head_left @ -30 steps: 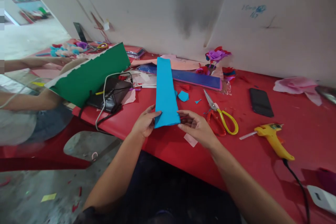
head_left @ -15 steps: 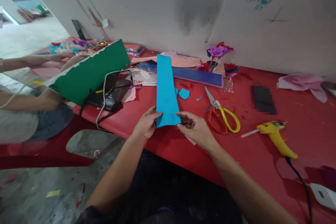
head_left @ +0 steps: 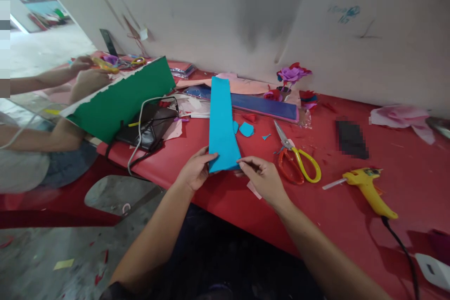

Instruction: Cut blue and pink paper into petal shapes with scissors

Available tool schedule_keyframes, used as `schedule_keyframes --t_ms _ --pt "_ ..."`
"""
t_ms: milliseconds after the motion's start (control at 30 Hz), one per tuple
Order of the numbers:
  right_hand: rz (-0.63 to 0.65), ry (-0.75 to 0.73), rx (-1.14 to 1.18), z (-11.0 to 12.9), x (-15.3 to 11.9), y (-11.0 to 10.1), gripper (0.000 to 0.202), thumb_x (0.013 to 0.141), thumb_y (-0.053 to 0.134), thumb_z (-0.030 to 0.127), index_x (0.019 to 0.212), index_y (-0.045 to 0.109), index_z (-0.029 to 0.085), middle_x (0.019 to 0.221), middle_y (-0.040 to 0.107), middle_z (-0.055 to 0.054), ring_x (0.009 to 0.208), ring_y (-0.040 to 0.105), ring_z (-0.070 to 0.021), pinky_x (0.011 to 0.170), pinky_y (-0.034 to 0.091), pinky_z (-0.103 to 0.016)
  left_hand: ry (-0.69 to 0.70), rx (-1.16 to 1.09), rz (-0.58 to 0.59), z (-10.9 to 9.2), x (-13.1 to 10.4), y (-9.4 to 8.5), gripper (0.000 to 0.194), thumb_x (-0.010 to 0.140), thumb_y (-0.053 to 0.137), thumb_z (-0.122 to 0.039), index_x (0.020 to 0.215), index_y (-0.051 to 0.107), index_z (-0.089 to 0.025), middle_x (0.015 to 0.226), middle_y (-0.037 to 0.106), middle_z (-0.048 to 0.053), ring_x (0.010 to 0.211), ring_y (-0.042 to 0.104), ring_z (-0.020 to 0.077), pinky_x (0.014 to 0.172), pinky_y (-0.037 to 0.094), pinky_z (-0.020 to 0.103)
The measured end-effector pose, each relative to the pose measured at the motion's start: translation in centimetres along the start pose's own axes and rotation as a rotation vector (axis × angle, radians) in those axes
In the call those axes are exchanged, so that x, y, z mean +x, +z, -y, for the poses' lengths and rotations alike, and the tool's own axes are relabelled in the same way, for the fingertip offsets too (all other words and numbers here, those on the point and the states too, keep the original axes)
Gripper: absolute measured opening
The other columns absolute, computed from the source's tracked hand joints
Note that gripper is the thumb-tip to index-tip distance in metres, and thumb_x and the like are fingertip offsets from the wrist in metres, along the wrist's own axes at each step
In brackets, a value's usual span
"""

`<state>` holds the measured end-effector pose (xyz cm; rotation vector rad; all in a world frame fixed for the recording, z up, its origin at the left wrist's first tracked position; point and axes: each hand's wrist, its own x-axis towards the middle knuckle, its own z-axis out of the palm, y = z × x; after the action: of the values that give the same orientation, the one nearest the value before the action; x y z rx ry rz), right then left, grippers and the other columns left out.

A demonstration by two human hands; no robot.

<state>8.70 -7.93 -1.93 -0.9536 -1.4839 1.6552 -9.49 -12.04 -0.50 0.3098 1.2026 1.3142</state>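
Observation:
A long folded strip of bright blue crepe paper stretches away from me over the red table. My left hand grips its near left corner, thumb on top and fingers underneath. At the near right corner, my right hand pinches the paper's edge between thumb and fingers. Small blue paper scraps lie just right of the strip. Scissors with one red and one yellow handle rest to the right of my right hand, blades apart and pointing away.
A yellow glue gun with its cord lies at the right. Purple and red paper flowers stand by the wall. To the left are a green board, a black bag and a white cable. Another person's hands work behind the board.
My right hand has shifted its pinch on the near right corner, and that edge now lifts slightly. The other person's hands have risen, holding something yellow.

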Motion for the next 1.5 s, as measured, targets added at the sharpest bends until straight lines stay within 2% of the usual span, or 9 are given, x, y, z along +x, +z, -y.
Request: schedule_keyframes --t_ms 200,367,500,700,833,933,1133,1333,1500 --pt "0.029 0.161 0.178 0.6 0.1 0.2 0.026 0.066 0.078 0.038 0.077 0.069 0.017 0.071 0.068 -0.001 0.067 0.069 -0.0175 0.072 0.056 -0.032 -0.193 -0.148 0.157 -0.5 1.4 0.0 0.031 0.077 0.065 -0.018 0.107 0.063 -0.011 0.087 0.071 0.011 0.075 0.069 0.0225 0.07 0.058 0.036" --pt "0.068 0.185 0.235 0.4 0.4 0.2 0.03 0.062 0.08 0.033 0.084 0.067 0.016 0.074 0.065 0.001 0.063 0.066 -0.0131 0.066 0.055 -0.028 -0.089 -0.041 0.141 -1.0 3.0 -0.3 0.066 0.067 0.068 -0.002 0.129 0.051 -0.019 0.095 0.072 0.01 0.078 0.07 0.0259 0.075 0.058 0.044" --pt "0.119 0.08 0.085 -0.2 0.6 0.1 0.021 0.073 0.067 0.026 0.093 0.064 0.019 0.074 0.063 0.002 0.06 0.065 -0.0138 0.061 0.053 -0.028 -0.038 0.007 0.158 -1.3 3.4 -1.3 0.075 0.067 0.071 -0.005 0.136 0.044 -0.023 0.102 0.071 0.012 0.085 0.07 0.0286 0.076 0.058 0.044" --pt "-0.033 -0.005 -0.226 -1.0 1.0 -0.4 0.018 0.08 0.058 0.031 0.09 0.068 0.019 0.062 0.061 0.0 0.053 0.06 -0.0161 0.053 0.046 -0.028 -0.049 0.004 0.131 -2.1 3.9 -2.2 0.078 0.067 0.069 -0.005 0.138 0.043 -0.022 0.098 0.073 0.011 0.079 0.071 0.0269 0.069 0.058 0.035" --pt "-0.049 0.056 -0.015 -0.8 1.4 -0.1 0.046 0.079 0.056 0.06 0.09 0.067 0.017 0.063 0.061 -0.001 0.05 0.06 -0.0176 0.05 0.046 -0.029 -0.009 -0.006 0.137 -2.1 3.7 -1.0 0.082 0.064 0.07 -0.007 0.138 0.042 -0.029 0.096 0.073 0.008 0.079 0.071 0.0267 0.066 0.057 0.034" --pt "-0.084 0.153 0.217 -0.2 1.6 -0.1 0.057 0.076 0.056 0.068 0.103 0.065 0.019 0.08 0.067 -0.005 0.061 0.064 -0.0195 0.058 0.051 -0.033 0.025 -0.027 0.173 -1.1 3.4 0.5 0.085 0.064 0.072 -0.01 0.139 0.039 -0.031 0.104 0.072 0.009 0.088 0.07 0.0288 0.073 0.056 0.038" --pt "-0.052 0.092 0.295 -0.3 2.1 -0.9 0.067 0.064 0.08 0.047 0.119 0.055 0.019 0.076 0.069 -0.003 0.071 0.065 -0.0207 0.068 0.049 -0.034 -0.009 -0.048 0.213 -0.3 3.6 2.9 0.083 0.061 0.073 -0.01 0.137 0.043 -0.027 0.105 0.071 0.012 0.091 0.069 0.0311 0.081 0.054 0.042" --pt "-0.055 0.09 0.282 -0.8 2.0 -1.0 0.065 0.066 0.076 0.039 0.122 0.051 0.018 0.073 0.066 0.0 0.067 0.062 -0.0183 0.065 0.047 -0.032 0.041 0.029 0.209 -3.8 7.4 4.0 0.061 0.065 0.07 -0.012 0.124 0.053 -0.018 0.091 0.074 0.01 0.076 0.07 0.0275 0.075 0.055 0.045" --pt "-0.063 0.055 0.197 -0.9 1.8 -0.9 0.059 0.07 0.071 0.035 0.124 0.051 0.021 0.073 0.063 0.001 0.064 0.061 -0.0171 0.061 0.048 -0.031 -0.061 0.157 0.217 -6.4 11.3 5.9 0.039 0.071 0.066 -0.013 0.109 0.061 -0.012 0.073 0.072 0.011 0.065 0.069 0.0271 0.068 0.056 0.046"
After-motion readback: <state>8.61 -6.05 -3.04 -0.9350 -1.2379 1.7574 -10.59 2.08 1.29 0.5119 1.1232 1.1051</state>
